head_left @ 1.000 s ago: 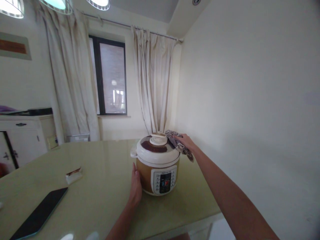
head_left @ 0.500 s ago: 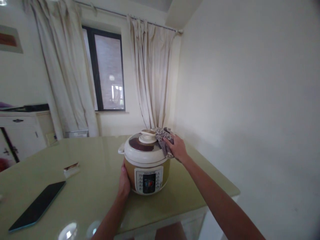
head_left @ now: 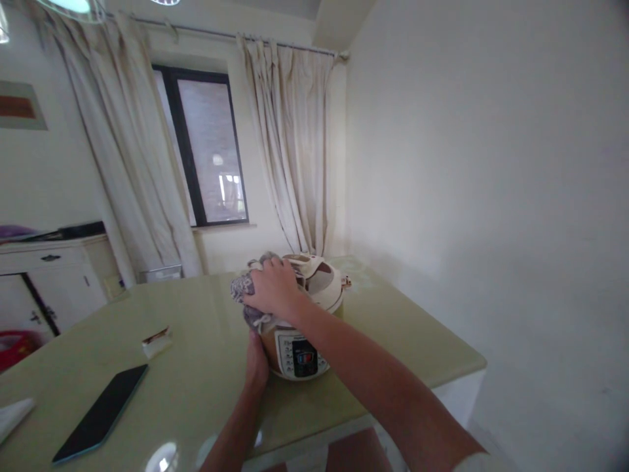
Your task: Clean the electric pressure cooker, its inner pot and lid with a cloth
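An electric pressure cooker [head_left: 322, 301] with a white lid, a golden body and a front control panel stands on the pale green table [head_left: 206, 380]. My right hand [head_left: 276, 288] presses a grey patterned cloth [head_left: 242, 287] onto the left part of the lid, its fingers closed over the fabric. Lower down, my left hand [head_left: 257, 364] clasps the left side of the cooker's body, its fingers partly hidden. My right forearm crosses in front of the cooker and covers part of the panel.
A dark tablet [head_left: 102, 414] lies at the table's left, with a small packet [head_left: 157, 342] behind it. Something white [head_left: 14, 417] sits at the left edge. A bare wall [head_left: 491, 196] rises on the right; a white cabinet [head_left: 59, 275] stands at the far left.
My right hand has moved the cloth from the right side of the lid across to its left side. My left hand stays at the cooker's side. The view has shifted slightly.
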Demonstrator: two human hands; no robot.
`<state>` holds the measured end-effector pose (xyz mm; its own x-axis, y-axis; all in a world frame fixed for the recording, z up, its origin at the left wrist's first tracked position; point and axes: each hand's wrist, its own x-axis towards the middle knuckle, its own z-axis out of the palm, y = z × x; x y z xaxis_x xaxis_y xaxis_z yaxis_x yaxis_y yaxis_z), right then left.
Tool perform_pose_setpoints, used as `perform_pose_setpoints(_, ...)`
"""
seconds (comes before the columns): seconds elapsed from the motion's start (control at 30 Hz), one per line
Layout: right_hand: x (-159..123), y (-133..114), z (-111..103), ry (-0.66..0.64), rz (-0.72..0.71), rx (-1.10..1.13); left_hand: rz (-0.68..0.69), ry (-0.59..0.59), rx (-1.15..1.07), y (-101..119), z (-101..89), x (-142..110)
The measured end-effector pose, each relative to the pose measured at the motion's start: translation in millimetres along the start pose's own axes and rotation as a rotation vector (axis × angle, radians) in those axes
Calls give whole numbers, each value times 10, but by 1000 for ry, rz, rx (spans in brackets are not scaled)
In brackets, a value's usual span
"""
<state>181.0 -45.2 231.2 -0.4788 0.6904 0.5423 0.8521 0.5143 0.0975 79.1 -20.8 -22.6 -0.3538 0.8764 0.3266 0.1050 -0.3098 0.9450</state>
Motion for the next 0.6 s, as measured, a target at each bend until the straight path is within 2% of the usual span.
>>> perform_pose_setpoints(0.07,237,-107,79,-66,59,-2,-40,20,13,-41,-22,10)
perform_pose_setpoints(0.13,312,-187,110,-89,58,-18,-61,43,26,-79,-41,24)
perform_pose_setpoints(0.2,208,-199,75,-71,-75,-33,-37,42,43,-108,-55,39)
perform_pose_setpoints(0.27,-44,-109,-4,-39,-275,-23,-16,37,48,-123,-58,54)
perform_pose_setpoints(0.33,-371,94,-79,4,-405,18,-7,34,46,-119,-49,58)
perform_pose_setpoints(0.43,-822,573,-93,54,-377,101,23,30,-14,-68,-19,32)
perform_pose_setpoints(0.5,-1006,958,-22,144,-263,193,69,14,-82,-17,2,2)
perform_pose_setpoints(0.6,-1034,1516,117,286,43,318,79,7,-101,38,23,-32)
